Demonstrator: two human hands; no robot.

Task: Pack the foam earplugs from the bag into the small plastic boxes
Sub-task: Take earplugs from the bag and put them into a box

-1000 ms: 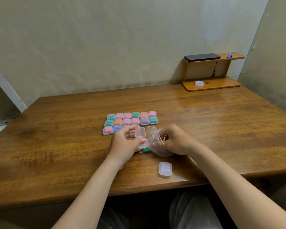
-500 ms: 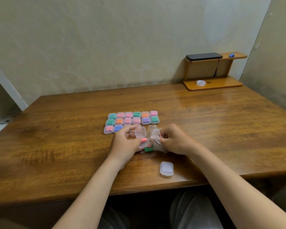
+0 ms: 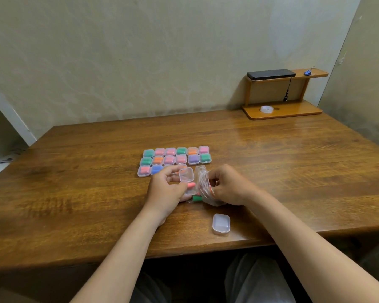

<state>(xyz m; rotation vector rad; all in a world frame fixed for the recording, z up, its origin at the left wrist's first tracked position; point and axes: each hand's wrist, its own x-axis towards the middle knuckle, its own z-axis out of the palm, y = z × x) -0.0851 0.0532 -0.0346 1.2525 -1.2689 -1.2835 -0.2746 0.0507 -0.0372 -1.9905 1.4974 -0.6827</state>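
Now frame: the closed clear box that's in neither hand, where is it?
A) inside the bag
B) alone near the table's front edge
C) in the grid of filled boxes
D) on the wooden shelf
B: the closed clear box lies alone by the front edge of the table, nearer the camera than the right hand gripping the bag and the left hand holding the open box.

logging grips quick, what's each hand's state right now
left hand: holds the small open clear box.
right hand: pinches the plastic bag.
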